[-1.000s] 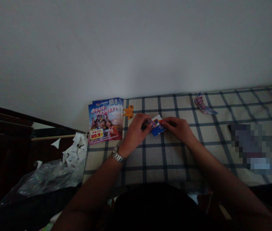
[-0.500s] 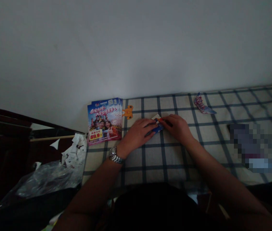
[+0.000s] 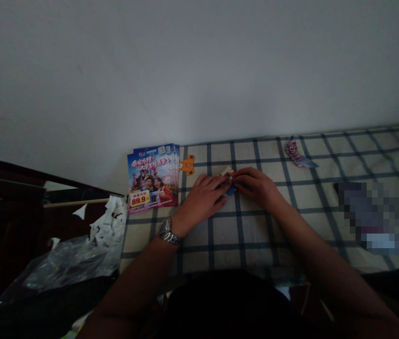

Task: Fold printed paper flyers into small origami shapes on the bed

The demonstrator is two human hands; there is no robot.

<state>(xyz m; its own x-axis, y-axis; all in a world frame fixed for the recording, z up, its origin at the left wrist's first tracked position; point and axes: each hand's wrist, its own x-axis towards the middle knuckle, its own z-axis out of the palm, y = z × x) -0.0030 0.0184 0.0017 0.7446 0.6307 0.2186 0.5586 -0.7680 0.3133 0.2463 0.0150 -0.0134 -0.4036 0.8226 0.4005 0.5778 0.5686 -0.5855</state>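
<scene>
A small folded piece of printed paper [image 3: 231,189], blue with white and orange parts, lies on the checked cloth between my hands. My left hand [image 3: 204,195], with a metal watch at its wrist, has its fingers closed on the paper's left side. From the right, my right hand [image 3: 256,186] pinches the paper's other edge between thumb and fingers. Much of the paper is hidden under the fingertips. Left of my hands is a stack of colourful flyers [image 3: 153,179], with an orange bear figure [image 3: 187,165] beside it.
A folded paper shape [image 3: 298,155] rests near the wall at the back right. A blurred-out dark device [image 3: 365,216] lies further right on the checked tablecloth [image 3: 192,256]. Torn white paper [image 3: 109,223] and a clear plastic bag [image 3: 67,263] sit at the lower left.
Both hands have shifted slightly on the paper, the right one moving a little left. Less of the paper's blue face shows between the fingers.
</scene>
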